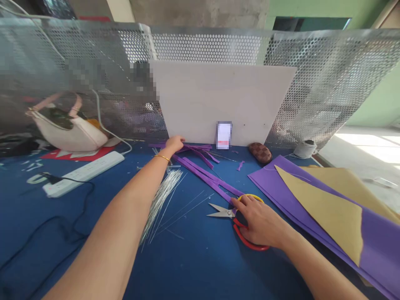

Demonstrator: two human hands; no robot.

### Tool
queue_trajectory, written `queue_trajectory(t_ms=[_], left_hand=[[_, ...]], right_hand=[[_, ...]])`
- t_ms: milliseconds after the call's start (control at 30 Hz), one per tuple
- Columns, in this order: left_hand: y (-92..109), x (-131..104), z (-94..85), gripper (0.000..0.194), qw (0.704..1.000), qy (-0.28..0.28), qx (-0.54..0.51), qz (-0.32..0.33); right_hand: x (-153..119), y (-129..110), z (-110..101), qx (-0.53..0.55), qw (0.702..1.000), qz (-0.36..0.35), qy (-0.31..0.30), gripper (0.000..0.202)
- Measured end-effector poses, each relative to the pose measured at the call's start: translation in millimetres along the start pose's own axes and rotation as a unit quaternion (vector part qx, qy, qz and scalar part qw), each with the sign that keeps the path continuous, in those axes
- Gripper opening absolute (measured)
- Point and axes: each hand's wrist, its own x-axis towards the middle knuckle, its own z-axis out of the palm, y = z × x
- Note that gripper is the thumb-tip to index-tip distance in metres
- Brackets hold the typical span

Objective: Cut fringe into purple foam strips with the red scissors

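Observation:
My right hand (259, 218) is closed around the red and yellow handles of a pair of scissors (222, 211). The blades stand slightly apart and point left, low over the blue table. Long purple strips (206, 178) run diagonally from the back toward my right fingertips, which touch their near ends. At the back my left hand (175, 144) reaches into a small heap of purple strips (200, 148), its fingers closed on them; the fingertips are partly hidden. Below my left wrist lies a bundle of thin, pale wires (164, 200), with several loose ones beside it.
Purple sheets (265, 177) with tan paper (321, 208) on top cover the right side. A white board (225, 96) stands at the back, a phone (224, 135) and a checkered pouch (260, 153) before it. At left are a power strip (84, 174) and a handbag (67, 129).

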Motion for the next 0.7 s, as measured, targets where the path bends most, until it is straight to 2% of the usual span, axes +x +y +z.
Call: queue_trajectory(t_ms=[133, 267, 433, 700], left_hand=[[4.0, -17.0, 12.7, 0.034, 0.985, -0.082, 0.110, 0.108], [15.4, -26.4, 28.5, 0.037, 0.965, -0.104, 0.170, 0.170], [24.4, -12.7, 38.8, 0.033, 0.963, -0.088, 0.203, 0.155], [32.7, 18.0, 35.8, 0.032, 0.975, -0.035, 0.194, 0.101]], right_hand=[[-0.4, 0.0, 0.4, -0.002, 1.000, -0.006, -0.002, 0.066], [-1.1, -0.9, 0.9, 0.003, 1.000, -0.005, -0.005, 0.064], [-0.8, -0.9, 0.6, 0.008, 1.000, 0.000, -0.006, 0.065], [2.0, -1.7, -1.2, 0.012, 1.000, 0.006, -0.010, 0.066]])
